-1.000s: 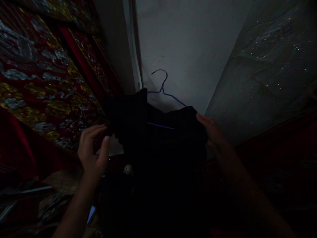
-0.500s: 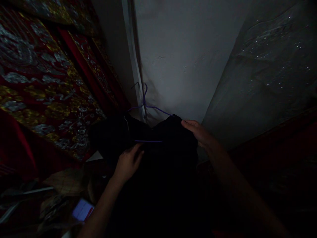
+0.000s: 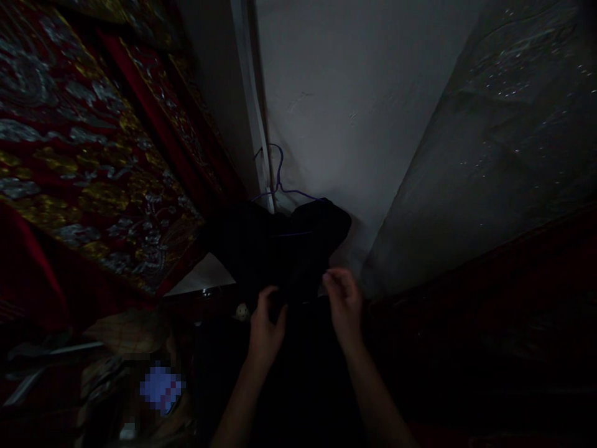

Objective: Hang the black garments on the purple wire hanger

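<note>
A black garment hangs on a thin purple wire hanger, whose hook is over a narrow pale strip on the wall. My left hand is at the garment's lower part, thumb and fingers apart. To the right, my right hand has its fingers curled, with thumb and forefinger together at the garment's lower right edge. Darkness hides the finer folds of the cloth and exactly how the fingertips meet it.
Red cloth with gold and silver embroidery hangs at left. A translucent sparkly sheet covers the right wall. Lower left lie a blurred bluish item and cluttered objects; a small pale round thing sits behind my left hand.
My right hand has left the garment's right shoulder and come down to its lower edge. My left hand has shifted right and slightly down. The garment's shoulders now look narrower.
</note>
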`<state>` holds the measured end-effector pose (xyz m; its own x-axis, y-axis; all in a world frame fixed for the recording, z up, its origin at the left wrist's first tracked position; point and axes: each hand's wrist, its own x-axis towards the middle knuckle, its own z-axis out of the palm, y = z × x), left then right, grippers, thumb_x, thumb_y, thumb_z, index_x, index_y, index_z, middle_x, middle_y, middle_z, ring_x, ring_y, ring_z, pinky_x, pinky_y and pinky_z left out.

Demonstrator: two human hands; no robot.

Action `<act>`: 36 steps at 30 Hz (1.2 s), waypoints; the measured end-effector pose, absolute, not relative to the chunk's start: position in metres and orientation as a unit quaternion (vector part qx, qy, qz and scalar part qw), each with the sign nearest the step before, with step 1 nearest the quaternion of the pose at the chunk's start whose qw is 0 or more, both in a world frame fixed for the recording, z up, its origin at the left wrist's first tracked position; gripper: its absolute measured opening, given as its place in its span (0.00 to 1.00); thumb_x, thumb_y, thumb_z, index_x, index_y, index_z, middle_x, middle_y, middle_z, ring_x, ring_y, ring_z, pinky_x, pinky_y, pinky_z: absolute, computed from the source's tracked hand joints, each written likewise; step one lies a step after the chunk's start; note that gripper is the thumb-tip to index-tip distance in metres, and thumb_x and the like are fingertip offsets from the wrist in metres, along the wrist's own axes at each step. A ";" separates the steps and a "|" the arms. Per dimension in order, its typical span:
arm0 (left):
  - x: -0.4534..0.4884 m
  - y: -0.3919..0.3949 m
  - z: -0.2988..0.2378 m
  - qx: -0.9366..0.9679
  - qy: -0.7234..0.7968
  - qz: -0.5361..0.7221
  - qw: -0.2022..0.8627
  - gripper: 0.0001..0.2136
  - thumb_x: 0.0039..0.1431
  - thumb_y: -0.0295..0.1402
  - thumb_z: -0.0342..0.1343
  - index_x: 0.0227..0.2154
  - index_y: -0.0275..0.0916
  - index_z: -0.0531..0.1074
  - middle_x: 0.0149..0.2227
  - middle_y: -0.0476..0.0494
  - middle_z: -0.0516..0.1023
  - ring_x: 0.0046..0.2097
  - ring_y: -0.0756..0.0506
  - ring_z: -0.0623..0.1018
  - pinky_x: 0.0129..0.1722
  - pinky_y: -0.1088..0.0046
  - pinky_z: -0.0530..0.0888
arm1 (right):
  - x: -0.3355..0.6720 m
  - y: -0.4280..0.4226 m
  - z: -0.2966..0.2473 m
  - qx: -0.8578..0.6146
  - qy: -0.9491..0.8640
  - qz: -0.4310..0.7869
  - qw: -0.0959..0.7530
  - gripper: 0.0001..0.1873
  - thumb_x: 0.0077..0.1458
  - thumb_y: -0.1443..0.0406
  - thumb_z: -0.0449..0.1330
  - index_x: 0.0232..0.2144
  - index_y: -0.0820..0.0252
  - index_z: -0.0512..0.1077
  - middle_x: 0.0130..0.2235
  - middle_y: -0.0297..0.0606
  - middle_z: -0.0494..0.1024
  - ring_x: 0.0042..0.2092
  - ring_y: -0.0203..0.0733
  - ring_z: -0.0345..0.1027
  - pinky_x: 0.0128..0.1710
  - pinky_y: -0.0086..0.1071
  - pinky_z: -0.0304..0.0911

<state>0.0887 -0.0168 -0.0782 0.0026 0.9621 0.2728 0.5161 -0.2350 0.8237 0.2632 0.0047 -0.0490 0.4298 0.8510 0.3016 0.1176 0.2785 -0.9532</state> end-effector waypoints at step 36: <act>0.098 -0.019 -0.106 0.662 0.529 0.488 0.209 0.09 0.59 0.36 0.62 0.40 0.39 0.74 0.37 0.44 0.80 0.38 0.44 0.80 0.38 0.71 0.75 | 0.213 0.066 0.082 -0.379 -0.534 0.439 0.616 0.17 0.55 0.56 0.56 0.21 0.60 0.69 0.14 0.30 0.68 0.15 0.29 0.56 0.15 0.24 0.47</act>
